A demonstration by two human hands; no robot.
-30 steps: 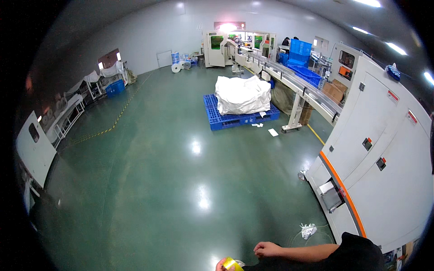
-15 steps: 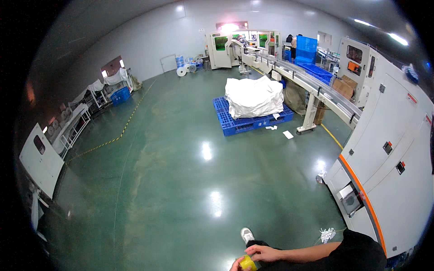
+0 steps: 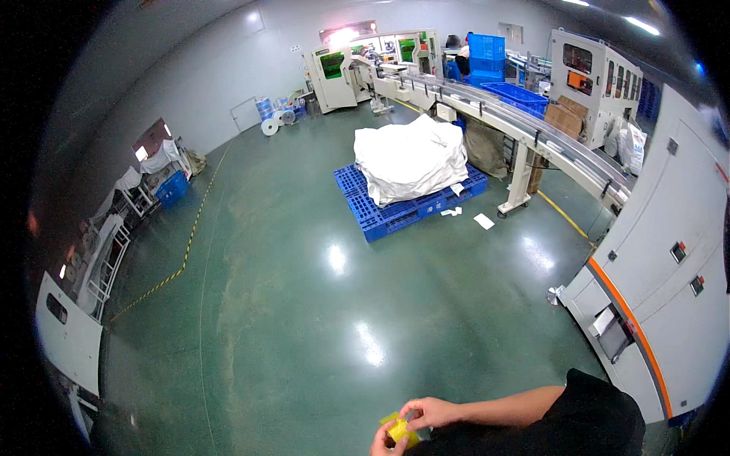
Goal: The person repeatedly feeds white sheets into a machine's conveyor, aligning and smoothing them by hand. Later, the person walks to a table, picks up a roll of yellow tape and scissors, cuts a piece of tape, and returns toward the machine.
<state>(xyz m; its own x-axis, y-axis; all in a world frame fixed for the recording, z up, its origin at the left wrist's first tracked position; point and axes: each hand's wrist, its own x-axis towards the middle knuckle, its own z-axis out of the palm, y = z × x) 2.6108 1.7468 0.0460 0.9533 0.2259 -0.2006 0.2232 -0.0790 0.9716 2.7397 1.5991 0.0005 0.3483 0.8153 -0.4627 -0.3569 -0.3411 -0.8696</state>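
Low in the head view, both my hands are closed on a small yellow thing that looks like a roll of tape. A thin yellow piece shows at its edge. My left hand grips it from the near left, fingers bent around its side. From the right comes my right hand, thumb and fingers pinched on its upper part. The left forearm is cut off by the lower edge, while my right forearm runs in from a black sleeve.
White cloth covers a load on a blue pallet ahead. Beyond it runs a conveyor, with paper scraps on the green floor. A large white machine cabinet stands close on the right.
My view has shifted, so the pallet appears nearer and the cabinet farther right. Both hands have stayed together on the yellow thing, and a thin yellow piece now shows at its edge.
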